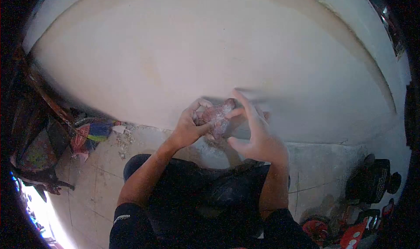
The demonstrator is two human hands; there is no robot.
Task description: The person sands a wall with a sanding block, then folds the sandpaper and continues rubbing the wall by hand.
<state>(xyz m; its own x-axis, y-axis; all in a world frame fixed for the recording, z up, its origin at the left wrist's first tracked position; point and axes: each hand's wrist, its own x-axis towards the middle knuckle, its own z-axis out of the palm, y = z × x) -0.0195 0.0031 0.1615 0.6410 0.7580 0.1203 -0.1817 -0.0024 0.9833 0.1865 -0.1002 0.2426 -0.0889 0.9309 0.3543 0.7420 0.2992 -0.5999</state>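
My left hand (pixel 191 125) is closed around a small, lumpy reddish-brown piece (pixel 217 116) dusted with white powder, its thumb pressed along the near side. The piece has a rounded knob at its upper right end, and its exact kind does not show. On the right, my right hand (pixel 258 137) has its thumb and fingers spread apart, with one fingertip right at the piece's edge. White dust coats this hand and part of its forearm. Both hands are above my lap, in front of a pale wall (pixel 197 52).
Dusty floor tiles (pixel 98 188) lie around my legs, with pale debris (pixel 124 142) along the wall. A colourful bag or cloth bundle (pixel 89 136) is at left. At right stand a black container (pixel 371 181) and several red and black tool-like items (pixel 352 236).
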